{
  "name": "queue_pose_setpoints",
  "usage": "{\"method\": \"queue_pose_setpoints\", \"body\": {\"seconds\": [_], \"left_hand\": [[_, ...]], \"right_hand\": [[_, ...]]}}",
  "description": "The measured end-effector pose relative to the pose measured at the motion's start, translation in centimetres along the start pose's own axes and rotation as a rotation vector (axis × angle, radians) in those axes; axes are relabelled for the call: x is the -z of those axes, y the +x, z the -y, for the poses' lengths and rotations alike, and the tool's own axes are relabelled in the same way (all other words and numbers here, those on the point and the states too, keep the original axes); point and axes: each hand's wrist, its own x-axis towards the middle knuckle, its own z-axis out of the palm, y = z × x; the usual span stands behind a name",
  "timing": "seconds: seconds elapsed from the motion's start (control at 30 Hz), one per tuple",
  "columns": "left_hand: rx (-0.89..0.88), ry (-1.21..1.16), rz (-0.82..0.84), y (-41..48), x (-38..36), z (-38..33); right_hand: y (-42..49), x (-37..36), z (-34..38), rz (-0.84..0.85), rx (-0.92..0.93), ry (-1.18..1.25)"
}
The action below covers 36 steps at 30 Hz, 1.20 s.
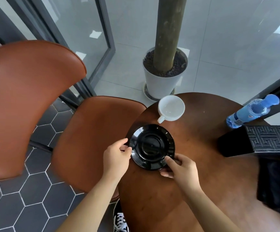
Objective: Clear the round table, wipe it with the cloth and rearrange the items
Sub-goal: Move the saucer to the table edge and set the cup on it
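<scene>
Glossy black saucer (151, 146), white cup (171, 108), dark brown table (203, 124), blue bottle (251, 113)

1. I have only 1 view, from the head camera, sitting above the round table (203, 164) and aimed steeply down and forward.
2. It is close: my left hand (115, 158) and right hand (179, 168) fill the lower middle.
3. The wide lens bends the edges, taking in the chair (35, 97) at left and floor (219, 47) beyond.
</scene>
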Motion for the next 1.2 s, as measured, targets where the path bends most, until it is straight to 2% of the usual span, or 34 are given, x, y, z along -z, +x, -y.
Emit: {"method": "queue_pose_setpoints", "body": {"seconds": [0.07,0.27,0.63,1.07,1.17,1.2], "left_hand": [[0.014,-0.017,0.009,-0.2,0.2,-0.1],[0.031,-0.053,0.044,-1.2,0.3,0.5],[0.031,-0.052,0.001,0.7,1.0,0.3],[0.035,-0.059,0.016,0.8,1.5,0.0],[-0.093,0.100,-0.075,0.4,2.0,-0.5],[-0.169,0.156,-0.104,0.3,2.0,-0.9]], "right_hand": [[0.2,0.4,-0.1,0.005,0.024,-0.057],[1.2,0.1,-0.1,-0.166,0.105,-0.132],[2.0,-2.1,0.7,-0.153,0.120,-0.048],[2.2,-1.5,1.2,-0.094,0.092,0.023],[2.4,-0.2,0.9,-0.104,0.109,-0.010],[2.5,0.5,0.6,-0.137,0.167,-0.100]]}}
